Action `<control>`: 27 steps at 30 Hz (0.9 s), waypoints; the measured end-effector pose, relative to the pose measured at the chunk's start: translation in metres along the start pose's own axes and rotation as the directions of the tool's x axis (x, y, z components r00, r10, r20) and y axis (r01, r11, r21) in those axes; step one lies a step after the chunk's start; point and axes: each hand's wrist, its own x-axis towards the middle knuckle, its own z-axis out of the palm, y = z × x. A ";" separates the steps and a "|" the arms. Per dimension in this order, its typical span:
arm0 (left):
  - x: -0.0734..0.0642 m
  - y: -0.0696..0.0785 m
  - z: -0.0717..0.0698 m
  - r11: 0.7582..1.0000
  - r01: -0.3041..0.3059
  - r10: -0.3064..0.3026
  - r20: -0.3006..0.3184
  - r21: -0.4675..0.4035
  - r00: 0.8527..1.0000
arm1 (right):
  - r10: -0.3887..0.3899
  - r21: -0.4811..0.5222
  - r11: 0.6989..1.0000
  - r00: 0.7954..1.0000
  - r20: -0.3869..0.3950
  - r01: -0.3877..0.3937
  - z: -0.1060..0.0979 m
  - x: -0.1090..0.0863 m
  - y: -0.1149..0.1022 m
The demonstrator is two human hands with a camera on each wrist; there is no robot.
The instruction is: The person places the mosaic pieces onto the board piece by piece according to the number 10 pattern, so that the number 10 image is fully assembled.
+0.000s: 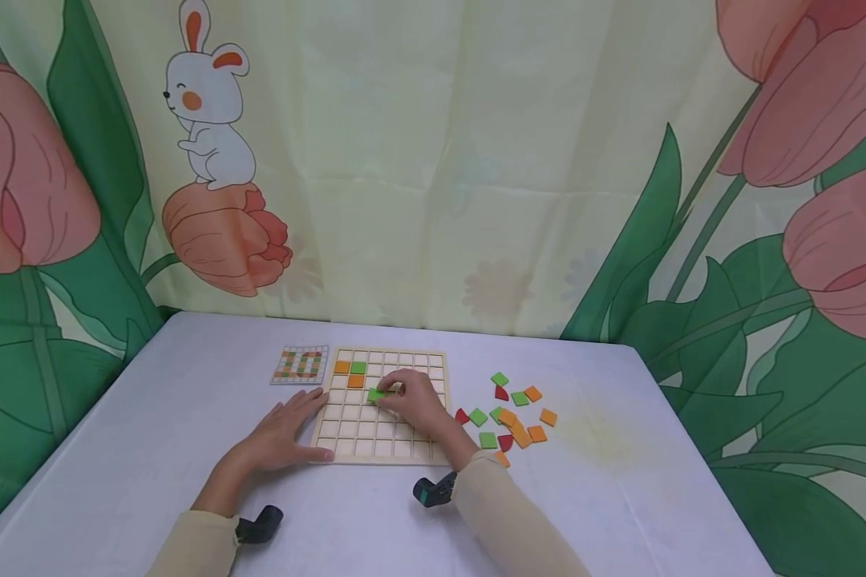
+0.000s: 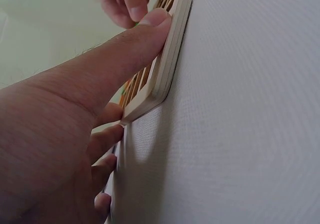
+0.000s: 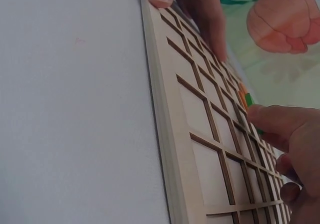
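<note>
A wooden grid board (image 1: 365, 429) lies flat on the table. My right hand (image 1: 417, 402) pinches a green square tile (image 1: 374, 396) between thumb and fingers, right over the board's left-middle cells; the right wrist view has the tile (image 3: 249, 99) standing tilted at the grid. Spread out at the board's near left corner is my left hand (image 1: 283, 433). Its thumb (image 2: 150, 26) rests on the near rim, with the other fingers along the left side. Toward the far left of the grid sit two orange tiles (image 1: 342, 367) and a green tile (image 1: 358, 368).
A card with a coloured grid pattern (image 1: 300, 356) lies left of the board. To the right are scattered several green tiles (image 1: 487, 441), orange tiles (image 1: 548, 417) and red rounded pieces (image 1: 505, 442). A printed curtain (image 1: 433, 160) hangs behind the white table (image 1: 606, 513).
</note>
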 end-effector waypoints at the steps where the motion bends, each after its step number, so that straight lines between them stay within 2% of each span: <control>1: 0.000 0.000 0.000 1.000 0.001 -0.001 0.000 0.000 1.000 | -0.001 0.001 1.000 1.000 -0.001 0.001 0.002 0.000 -0.001; 8: 0.000 0.002 -0.002 1.000 -0.002 0.002 -0.001 -0.009 1.000 | 0.009 -0.057 0.998 1.000 -0.011 -0.010 0.014 0.003 -0.005; 17: -0.001 0.002 -0.001 1.000 0.004 -0.004 0.002 0.002 1.000 | -0.047 -0.066 0.997 0.999 -0.026 0.046 0.023 0.007 -0.010; 27: -0.002 0.003 -0.001 1.000 -0.003 0.003 -0.005 0.007 1.000 | -0.067 -0.195 0.979 0.997 -0.031 0.059 0.029 0.016 -0.014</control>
